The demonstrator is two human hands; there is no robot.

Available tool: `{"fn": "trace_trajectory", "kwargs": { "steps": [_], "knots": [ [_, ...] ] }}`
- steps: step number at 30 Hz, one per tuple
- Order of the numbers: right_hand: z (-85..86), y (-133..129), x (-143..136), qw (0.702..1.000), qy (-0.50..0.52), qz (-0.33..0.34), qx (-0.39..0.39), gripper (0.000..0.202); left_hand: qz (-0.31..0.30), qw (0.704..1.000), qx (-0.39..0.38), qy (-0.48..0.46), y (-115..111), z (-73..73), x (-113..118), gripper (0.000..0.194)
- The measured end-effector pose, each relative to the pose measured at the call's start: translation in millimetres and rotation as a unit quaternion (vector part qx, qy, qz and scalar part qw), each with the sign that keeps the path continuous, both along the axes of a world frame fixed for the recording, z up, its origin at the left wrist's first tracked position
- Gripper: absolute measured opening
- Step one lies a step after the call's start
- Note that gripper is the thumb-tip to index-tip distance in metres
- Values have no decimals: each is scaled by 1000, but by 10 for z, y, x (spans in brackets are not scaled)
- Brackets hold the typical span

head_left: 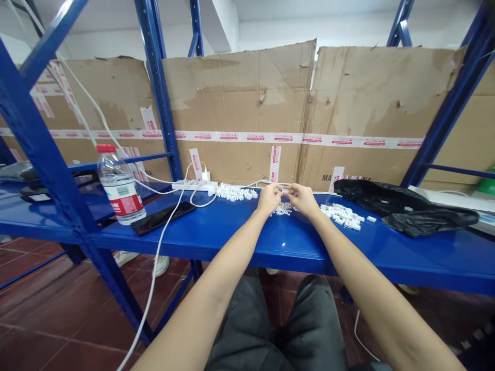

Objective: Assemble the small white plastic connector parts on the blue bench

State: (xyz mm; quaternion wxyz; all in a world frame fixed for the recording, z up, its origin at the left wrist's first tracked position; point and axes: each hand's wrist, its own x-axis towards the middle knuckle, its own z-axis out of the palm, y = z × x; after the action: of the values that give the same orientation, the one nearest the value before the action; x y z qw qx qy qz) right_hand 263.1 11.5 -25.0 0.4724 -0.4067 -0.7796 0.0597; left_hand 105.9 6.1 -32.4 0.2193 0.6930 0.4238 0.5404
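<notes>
My left hand (269,198) and my right hand (303,199) meet fingertip to fingertip above the blue shelf (232,234). Between their pinched fingers is a small white piece (285,191), too small to make out in detail. Just below the hands lies a small pile of tiny white parts (284,208). A larger heap of white pieces (235,192) sits to the left of my left hand. To the right of my right hand are scattered white blocks (344,215).
A red-capped bottle (122,190) and a black phone (162,218) stand and lie at the left, crossed by a white cable (161,239). A black plastic bag (410,203) lies at the right. Cardboard (240,103) closes the back, between blue posts.
</notes>
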Motion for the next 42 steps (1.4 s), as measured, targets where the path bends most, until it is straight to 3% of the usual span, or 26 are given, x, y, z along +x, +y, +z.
{"fn": "trace_trajectory", "kwargs": {
  "steps": [20,28,42],
  "knots": [
    [37,-62,13,1000,15,25,-6,19,23,999,23,27,13,-15,-11,3],
    [33,-118,-51,998,64,17,-5,11,41,997,47,54,-12,39,-19,6],
    [20,-86,32,998,39,36,20,13,25,989,81,121,-109,63,-17,15]
  ]
}}
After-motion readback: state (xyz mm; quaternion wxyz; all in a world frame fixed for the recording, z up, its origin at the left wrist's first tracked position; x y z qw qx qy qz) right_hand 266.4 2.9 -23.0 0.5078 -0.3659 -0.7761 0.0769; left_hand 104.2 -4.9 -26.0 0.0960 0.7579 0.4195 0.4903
